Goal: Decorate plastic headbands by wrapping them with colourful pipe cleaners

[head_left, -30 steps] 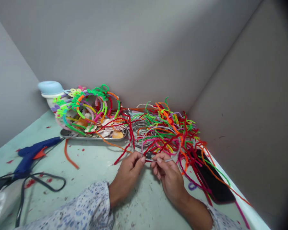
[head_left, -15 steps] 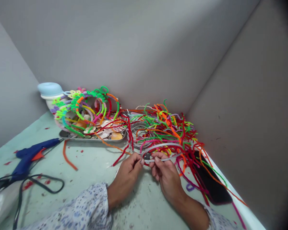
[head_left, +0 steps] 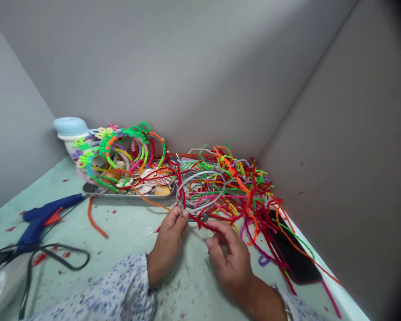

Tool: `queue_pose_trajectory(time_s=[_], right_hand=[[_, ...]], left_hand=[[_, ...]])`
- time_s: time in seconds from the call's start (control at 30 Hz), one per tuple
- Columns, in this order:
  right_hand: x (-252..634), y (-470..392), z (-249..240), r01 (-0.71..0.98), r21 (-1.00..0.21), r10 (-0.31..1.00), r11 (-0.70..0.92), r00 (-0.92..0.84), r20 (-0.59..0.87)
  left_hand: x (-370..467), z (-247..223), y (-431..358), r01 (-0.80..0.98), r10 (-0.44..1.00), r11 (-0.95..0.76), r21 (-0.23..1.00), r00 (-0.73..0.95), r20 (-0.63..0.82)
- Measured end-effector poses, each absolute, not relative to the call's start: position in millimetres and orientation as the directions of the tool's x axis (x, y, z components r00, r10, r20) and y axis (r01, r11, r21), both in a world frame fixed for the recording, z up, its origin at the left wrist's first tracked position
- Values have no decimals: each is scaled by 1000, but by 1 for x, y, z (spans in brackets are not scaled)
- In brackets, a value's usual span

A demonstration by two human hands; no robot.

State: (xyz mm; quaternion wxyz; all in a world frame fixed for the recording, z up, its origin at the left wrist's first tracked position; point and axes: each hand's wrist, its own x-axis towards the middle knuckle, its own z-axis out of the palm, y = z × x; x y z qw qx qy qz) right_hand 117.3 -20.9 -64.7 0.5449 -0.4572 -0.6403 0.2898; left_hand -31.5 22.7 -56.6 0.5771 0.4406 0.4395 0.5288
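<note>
My left hand (head_left: 169, 238) is closed, thumb against the fingers, on the lower end of a thin grey headband (head_left: 225, 182). Its curve rises above that hand, in front of the heap. To the right, my right hand (head_left: 232, 258) has let its thumb and forefinger spread apart, with nothing plainly between them. The forefinger is close to a red pipe cleaner (head_left: 200, 222); whether it touches cannot be made out. Behind both hands lies a tangled heap of coloured pipe cleaners (head_left: 235, 167), with more grey bands beneath it.
A metal tray (head_left: 130, 195) of seashells carries several headbands wrapped in bright pipe cleaners (head_left: 120, 142). Behind it stands a white container with a blue lid (head_left: 70, 126). A blue glue gun (head_left: 36, 223) with its cord lies left, and a black phone (head_left: 296, 256) right.
My right hand has come off the grey headband and its fingers have parted. The headband has turned from lying low between both hands to standing up from my left hand, which moved slightly left.
</note>
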Motion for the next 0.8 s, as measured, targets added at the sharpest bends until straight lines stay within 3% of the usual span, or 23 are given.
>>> queue_pose_trajectory(time_s=[0.07,0.13,0.2,0.27,0.33,0.43,0.53,0.8], right_hand=[[121,-29,-59,313,-749,800,584,-70,595],[123,-34,-51,322,-601,680,731,-275,679],[123,-34,-45,247,-526,564,814,-550,615],[120,-29,-44,265,-556,563,787,-676,475],[116,-21,-49,378,-620,684,687,-625,377],[113,-8,-62,506,-748,902,429,-282,327],[115,0,-69,411,-858,949,307,-65,308],[116,-5,-74,146,-961,972,234,-23,233]], left_hand=[[-31,-55,23,-290,996,70,954,64,-54],[-31,-54,23,-316,995,90,945,68,-72],[-31,-51,24,-313,994,108,944,60,-94],[-31,-49,25,-324,991,131,937,62,-117],[-31,-47,26,-357,988,156,921,78,-137],[-29,-45,25,-416,979,199,888,125,-161],[-27,-46,21,-429,967,237,871,189,-170],[-25,-50,17,-377,935,297,877,302,-187]])
